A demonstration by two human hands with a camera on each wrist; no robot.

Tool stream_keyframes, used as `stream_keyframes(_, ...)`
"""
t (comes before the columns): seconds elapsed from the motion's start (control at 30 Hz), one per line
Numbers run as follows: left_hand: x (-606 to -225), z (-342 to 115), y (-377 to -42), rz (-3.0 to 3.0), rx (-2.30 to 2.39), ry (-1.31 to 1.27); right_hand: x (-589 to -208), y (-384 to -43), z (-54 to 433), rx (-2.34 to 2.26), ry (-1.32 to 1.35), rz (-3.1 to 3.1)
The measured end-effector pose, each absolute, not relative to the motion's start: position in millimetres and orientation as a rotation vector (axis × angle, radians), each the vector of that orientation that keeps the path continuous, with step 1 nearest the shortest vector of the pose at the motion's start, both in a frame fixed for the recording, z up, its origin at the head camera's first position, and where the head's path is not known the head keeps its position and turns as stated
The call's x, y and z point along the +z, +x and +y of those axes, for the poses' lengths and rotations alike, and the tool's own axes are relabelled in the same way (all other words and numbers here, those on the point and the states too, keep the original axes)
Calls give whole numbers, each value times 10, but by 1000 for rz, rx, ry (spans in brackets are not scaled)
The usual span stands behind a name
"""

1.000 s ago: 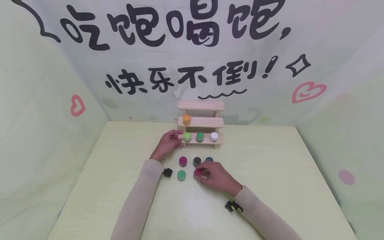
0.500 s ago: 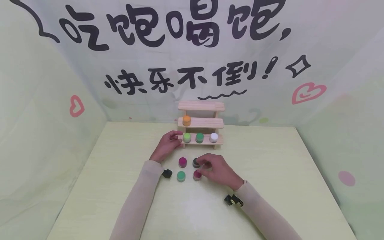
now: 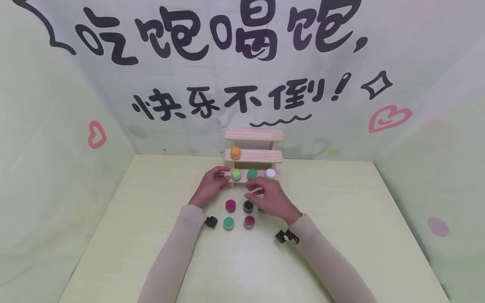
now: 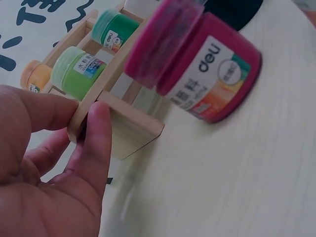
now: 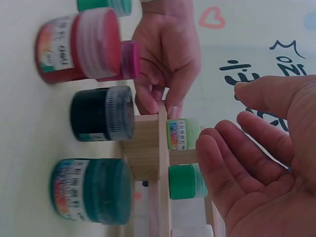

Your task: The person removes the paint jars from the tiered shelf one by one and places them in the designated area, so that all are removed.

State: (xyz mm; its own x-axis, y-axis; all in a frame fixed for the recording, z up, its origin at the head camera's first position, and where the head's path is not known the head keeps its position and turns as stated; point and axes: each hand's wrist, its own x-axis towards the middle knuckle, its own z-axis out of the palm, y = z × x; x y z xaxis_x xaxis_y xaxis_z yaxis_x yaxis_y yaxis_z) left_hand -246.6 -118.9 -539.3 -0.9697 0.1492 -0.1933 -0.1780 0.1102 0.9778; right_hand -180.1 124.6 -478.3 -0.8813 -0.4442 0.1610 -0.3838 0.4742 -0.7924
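Note:
My left hand (image 3: 210,185) pinches the left end of the lowest board of a small three-tier wooden shelf (image 3: 261,155). On that board stand paint jars: light green (image 3: 236,174), green (image 3: 251,173) and white (image 3: 270,173). An orange paint jar (image 3: 235,153) sits on the middle tier. My right hand (image 3: 274,200) is in front of the shelf, fingers loosely bent and holding nothing, as the right wrist view shows. Beneath it a teal jar (image 5: 91,190) is mostly hidden in the head view. A black jar (image 3: 248,206) stands just left of it.
On the table before the shelf are also a magenta jar (image 3: 230,205), a mint green jar (image 3: 228,223) and a red jar (image 3: 249,222). A printed cloth (image 3: 182,139) hangs behind the shelf, with cloth walls at both sides.
My right hand has moved from beside the red jar forward past the black and teal jars, up to the shelf's front. The left hand keeps its hold on the shelf.

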Motion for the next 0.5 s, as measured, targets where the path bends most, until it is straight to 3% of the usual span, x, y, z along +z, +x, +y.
stream_keyframes(0.5, -5385, -1129, -2465, 2146, 1989, -86, -4638, -2128, 1038, -1461, -657, 2715)
